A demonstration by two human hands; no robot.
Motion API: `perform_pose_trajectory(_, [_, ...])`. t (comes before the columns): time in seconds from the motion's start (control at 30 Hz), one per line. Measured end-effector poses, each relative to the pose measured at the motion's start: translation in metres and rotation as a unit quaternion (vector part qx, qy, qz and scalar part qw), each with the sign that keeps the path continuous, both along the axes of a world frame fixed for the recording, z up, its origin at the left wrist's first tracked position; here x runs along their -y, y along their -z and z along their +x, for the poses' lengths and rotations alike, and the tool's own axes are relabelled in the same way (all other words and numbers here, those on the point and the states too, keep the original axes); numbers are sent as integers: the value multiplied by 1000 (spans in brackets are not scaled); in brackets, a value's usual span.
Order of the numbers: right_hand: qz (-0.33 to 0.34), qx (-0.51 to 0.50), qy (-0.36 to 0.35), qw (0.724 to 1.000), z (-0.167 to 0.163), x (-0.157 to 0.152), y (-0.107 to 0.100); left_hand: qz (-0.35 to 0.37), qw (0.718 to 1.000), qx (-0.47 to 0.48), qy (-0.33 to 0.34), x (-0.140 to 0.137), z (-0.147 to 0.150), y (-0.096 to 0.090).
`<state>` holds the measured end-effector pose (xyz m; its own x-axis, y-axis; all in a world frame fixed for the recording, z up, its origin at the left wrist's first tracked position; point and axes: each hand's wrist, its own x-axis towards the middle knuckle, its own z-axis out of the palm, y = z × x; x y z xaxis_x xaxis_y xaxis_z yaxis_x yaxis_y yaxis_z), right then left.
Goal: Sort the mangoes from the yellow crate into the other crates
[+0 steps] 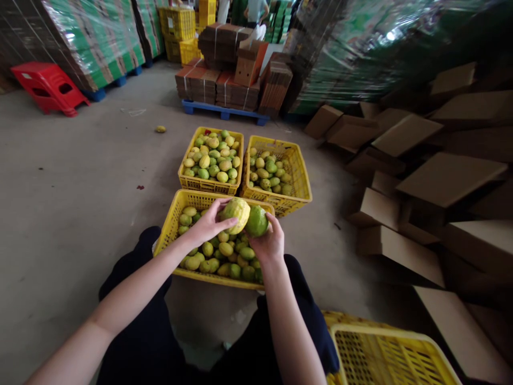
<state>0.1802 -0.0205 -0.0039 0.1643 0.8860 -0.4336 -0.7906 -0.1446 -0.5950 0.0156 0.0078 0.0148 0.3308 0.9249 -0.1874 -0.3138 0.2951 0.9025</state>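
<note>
In the head view, the left hand [211, 219] pinches a bumpy yellow fruit [237, 215]; the right hand [270, 246] curls its fingers round a green fruit [257, 222], both above the near crate [218, 279]. They look firm and light; hold their fat middles.

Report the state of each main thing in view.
Left hand: gripping yellow fruit
Right hand: holding green fruit
Near crate: open, loaded
Far left crate: full
Far right crate: partly filled
Loose fruit: on the floor
Flattened cartons: strapped, stacked
Cardboard boxes: jumbled
Pallet loads: film-wrapped
Background crates: stacked
</note>
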Motion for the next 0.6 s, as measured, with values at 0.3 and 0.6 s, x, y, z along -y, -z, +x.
perform_pose_trajectory(0.3, [-8, 13, -2, 1000, -13, -1, 5, -86, 995, -25, -35, -3, -2, 3])
perform_pose_trajectory(0.6, [5, 46, -6, 999, -21, 3, 10, -168, 979, 55, -99, -3, 10, 9])
